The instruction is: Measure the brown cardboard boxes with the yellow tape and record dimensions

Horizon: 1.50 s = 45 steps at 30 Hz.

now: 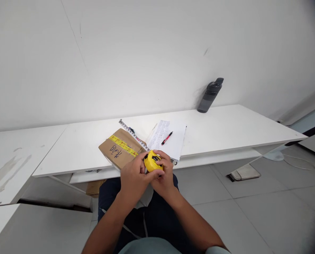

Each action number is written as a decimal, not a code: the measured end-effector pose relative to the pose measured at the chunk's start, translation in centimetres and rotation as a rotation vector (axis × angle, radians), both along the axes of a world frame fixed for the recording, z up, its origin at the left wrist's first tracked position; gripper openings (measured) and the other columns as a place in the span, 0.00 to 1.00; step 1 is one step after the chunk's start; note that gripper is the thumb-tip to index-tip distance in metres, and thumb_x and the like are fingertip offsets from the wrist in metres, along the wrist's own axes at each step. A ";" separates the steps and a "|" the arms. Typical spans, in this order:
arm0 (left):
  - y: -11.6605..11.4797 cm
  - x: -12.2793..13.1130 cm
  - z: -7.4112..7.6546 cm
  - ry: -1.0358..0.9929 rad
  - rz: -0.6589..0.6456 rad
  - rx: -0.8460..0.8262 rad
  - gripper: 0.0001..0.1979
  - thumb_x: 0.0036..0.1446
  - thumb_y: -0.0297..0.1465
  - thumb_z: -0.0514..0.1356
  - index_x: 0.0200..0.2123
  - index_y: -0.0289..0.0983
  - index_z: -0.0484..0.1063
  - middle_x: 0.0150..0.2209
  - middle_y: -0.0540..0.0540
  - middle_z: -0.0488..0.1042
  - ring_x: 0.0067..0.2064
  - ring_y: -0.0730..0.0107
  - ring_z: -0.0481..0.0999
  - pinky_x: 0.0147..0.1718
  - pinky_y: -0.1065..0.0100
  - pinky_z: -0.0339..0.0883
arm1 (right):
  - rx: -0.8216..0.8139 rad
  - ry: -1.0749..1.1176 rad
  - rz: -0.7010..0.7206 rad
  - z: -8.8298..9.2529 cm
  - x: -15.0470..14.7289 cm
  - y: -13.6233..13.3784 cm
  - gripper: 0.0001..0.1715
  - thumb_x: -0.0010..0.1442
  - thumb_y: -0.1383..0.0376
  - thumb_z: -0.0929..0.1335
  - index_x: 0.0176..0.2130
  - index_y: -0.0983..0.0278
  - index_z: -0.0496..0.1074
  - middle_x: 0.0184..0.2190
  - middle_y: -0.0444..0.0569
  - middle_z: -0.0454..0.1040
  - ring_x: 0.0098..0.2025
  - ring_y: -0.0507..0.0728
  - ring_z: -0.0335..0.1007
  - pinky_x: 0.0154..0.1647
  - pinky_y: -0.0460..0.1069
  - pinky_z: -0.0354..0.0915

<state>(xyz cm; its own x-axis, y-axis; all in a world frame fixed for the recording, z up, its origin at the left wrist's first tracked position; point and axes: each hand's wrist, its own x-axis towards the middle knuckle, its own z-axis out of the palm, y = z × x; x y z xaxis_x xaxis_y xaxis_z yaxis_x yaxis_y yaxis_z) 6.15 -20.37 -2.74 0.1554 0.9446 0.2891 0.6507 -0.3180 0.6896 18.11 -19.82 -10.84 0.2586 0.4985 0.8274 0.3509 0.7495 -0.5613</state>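
Both hands grip a yellow tape measure [152, 161] near the desk's front edge. My left hand [133, 173] closes on its left side, thumb along the bottom. Wrapped round the right side is my right hand [165, 173], its fingers over the case. A length of blade [133, 135] sticks out toward the far left, along the far side of a brown cardboard box [122, 146]. Yellow printed tape and black handwriting mark the box's top. Just right of the blade lie white papers [177, 146] with handwriting, and a red and black pen [167, 138] rests on them.
A dark bottle [210, 95] stands at the back of the white desk [226, 130], by the wall. Under the desk runs a shelf [199, 161]. A brown box [94, 188] shows below at left. A flat grey object [244, 173] lies on the floor.
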 end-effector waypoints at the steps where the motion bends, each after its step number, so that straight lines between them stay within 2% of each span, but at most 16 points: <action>1: 0.0 0.1 -0.1 0.008 0.016 0.005 0.30 0.47 0.53 0.67 0.49 0.42 0.77 0.20 0.54 0.66 0.24 0.67 0.69 0.27 0.66 0.59 | -0.008 0.012 0.011 -0.1 -0.1 0.0 0.27 0.54 0.70 0.72 0.48 0.52 0.61 0.56 0.54 0.69 0.57 0.63 0.71 0.53 0.64 0.70; 5: -0.2 0.3 -0.1 0.043 0.074 -0.009 0.31 0.46 0.53 0.68 0.49 0.42 0.77 0.21 0.52 0.68 0.28 0.62 0.74 0.29 0.66 0.61 | -0.066 0.069 0.041 -0.7 -0.5 0.1 0.25 0.54 0.67 0.73 0.47 0.53 0.60 0.55 0.53 0.71 0.57 0.63 0.72 0.55 0.66 0.69; 9: -0.3 0.1 -0.2 0.032 0.078 -0.066 0.30 0.49 0.52 0.67 0.51 0.41 0.75 0.23 0.52 0.70 0.30 0.59 0.76 0.30 0.65 0.62 | -0.072 0.091 0.031 -0.8 -0.8 0.1 0.23 0.55 0.65 0.74 0.46 0.53 0.62 0.53 0.53 0.73 0.56 0.63 0.73 0.56 0.67 0.69; 13: -0.4 0.0 -0.8 -0.030 0.083 -0.057 0.27 0.53 0.50 0.65 0.50 0.39 0.72 0.25 0.51 0.72 0.30 0.60 0.76 0.30 0.65 0.62 | -0.032 0.034 0.013 -0.8 -1.0 0.3 0.23 0.58 0.68 0.70 0.49 0.53 0.60 0.55 0.53 0.70 0.58 0.62 0.71 0.55 0.66 0.69; 16: -0.9 -0.1 -1.1 -0.068 0.100 -0.019 0.25 0.54 0.51 0.64 0.49 0.41 0.71 0.23 0.53 0.71 0.28 0.63 0.75 0.30 0.66 0.62 | -0.056 0.042 -0.030 -1.2 -1.1 0.4 0.22 0.57 0.69 0.70 0.48 0.53 0.61 0.54 0.53 0.71 0.57 0.62 0.71 0.55 0.66 0.70; 19: -1.8 -0.6 -1.0 -0.118 0.143 0.054 0.30 0.52 0.52 0.66 0.54 0.44 0.67 0.20 0.57 0.66 0.23 0.67 0.70 0.29 0.66 0.62 | -0.130 0.102 -0.038 -1.5 -1.3 0.4 0.20 0.55 0.66 0.73 0.43 0.54 0.62 0.54 0.53 0.72 0.57 0.63 0.71 0.56 0.67 0.69; 22: -2.4 -1.6 -0.4 -0.156 0.125 0.111 0.33 0.51 0.52 0.67 0.57 0.46 0.65 0.20 0.58 0.65 0.23 0.69 0.68 0.30 0.66 0.63 | -0.079 0.159 -0.005 -1.3 -1.5 0.2 0.24 0.53 0.66 0.74 0.44 0.53 0.61 0.54 0.53 0.71 0.57 0.64 0.71 0.55 0.66 0.69; 24: -2.4 -2.4 0.2 -0.169 0.097 0.104 0.31 0.52 0.53 0.65 0.55 0.47 0.67 0.23 0.55 0.68 0.24 0.68 0.69 0.31 0.65 0.64 | -0.072 0.210 0.047 -0.8 -1.7 -0.2 0.25 0.54 0.65 0.74 0.45 0.53 0.59 0.54 0.54 0.72 0.57 0.63 0.72 0.53 0.64 0.70; 27: -1.8 -3.5 0.9 -0.184 0.048 0.034 0.26 0.59 0.55 0.57 0.53 0.46 0.69 0.28 0.50 0.73 0.27 0.66 0.71 0.31 0.64 0.66 | -0.155 0.264 0.149 0.1 -1.8 -1.1 0.23 0.56 0.64 0.74 0.44 0.53 0.59 0.55 0.54 0.72 0.54 0.62 0.73 0.50 0.62 0.72; 29: -1.3 -4.3 1.1 -0.186 -0.047 -0.054 0.23 0.63 0.53 0.54 0.50 0.44 0.71 0.31 0.48 0.74 0.28 0.65 0.73 0.31 0.64 0.66 | -0.190 0.246 0.228 0.6 -1.7 -2.0 0.22 0.56 0.65 0.74 0.44 0.53 0.60 0.56 0.54 0.71 0.51 0.61 0.74 0.49 0.61 0.72; 31: -0.8 -4.9 1.1 -0.209 -0.152 -0.152 0.19 0.64 0.50 0.54 0.45 0.43 0.72 0.30 0.48 0.74 0.29 0.66 0.73 0.30 0.66 0.66 | -0.197 0.181 0.316 1.1 -1.4 -2.9 0.23 0.55 0.67 0.74 0.45 0.52 0.61 0.57 0.53 0.70 0.50 0.60 0.74 0.47 0.59 0.73; 34: -0.3 -5.6 1.1 -0.256 -0.226 -0.247 0.16 0.64 0.47 0.57 0.39 0.41 0.70 0.28 0.50 0.71 0.29 0.68 0.70 0.28 0.68 0.64 | -0.169 0.079 0.426 2.0 -1.1 -3.8 0.29 0.53 0.69 0.75 0.49 0.51 0.63 0.57 0.52 0.70 0.54 0.61 0.73 0.49 0.59 0.73; 38: -0.3 -6.1 1.7 -0.200 -0.315 -0.294 0.16 0.64 0.46 0.55 0.34 0.40 0.71 0.27 0.50 0.70 0.28 0.70 0.67 0.27 0.68 0.62 | -0.135 0.002 0.467 2.7 -1.0 -4.1 0.34 0.52 0.66 0.77 0.53 0.48 0.66 0.54 0.52 0.73 0.57 0.63 0.72 0.54 0.62 0.72; 40: -0.2 -6.6 2.2 -0.168 -0.318 -0.303 0.18 0.63 0.46 0.56 0.29 0.40 0.69 0.25 0.50 0.69 0.27 0.70 0.66 0.26 0.68 0.61 | -0.156 -0.010 0.462 2.8 -1.0 -4.2 0.34 0.52 0.65 0.78 0.54 0.48 0.68 0.54 0.52 0.74 0.56 0.64 0.73 0.54 0.63 0.72; 42: 0.7 -7.5 2.8 -0.185 -0.263 -0.292 0.18 0.59 0.47 0.59 0.25 0.40 0.67 0.23 0.51 0.67 0.26 0.70 0.64 0.25 0.68 0.60 | -0.182 -0.003 0.474 2.8 -1.0 -4.3 0.33 0.52 0.64 0.78 0.55 0.49 0.70 0.54 0.52 0.75 0.56 0.64 0.73 0.54 0.63 0.72; 45: 4.0 -9.9 4.0 -0.306 -0.082 -0.194 0.20 0.55 0.49 0.61 0.22 0.40 0.64 0.20 0.53 0.60 0.23 0.72 0.59 0.24 0.69 0.56 | -0.214 0.090 0.438 2.7 -0.5 -4.8 0.29 0.52 0.65 0.77 0.52 0.50 0.73 0.53 0.52 0.76 0.55 0.64 0.74 0.54 0.63 0.72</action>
<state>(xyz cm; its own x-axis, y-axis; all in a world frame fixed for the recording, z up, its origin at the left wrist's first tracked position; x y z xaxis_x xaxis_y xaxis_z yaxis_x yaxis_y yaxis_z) -3.80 -16.32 1.21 0.1672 0.9744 0.1504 0.3824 -0.2047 0.9010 17.58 -24.64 -8.17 0.0525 0.7325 0.6787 -0.0280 0.6805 -0.7322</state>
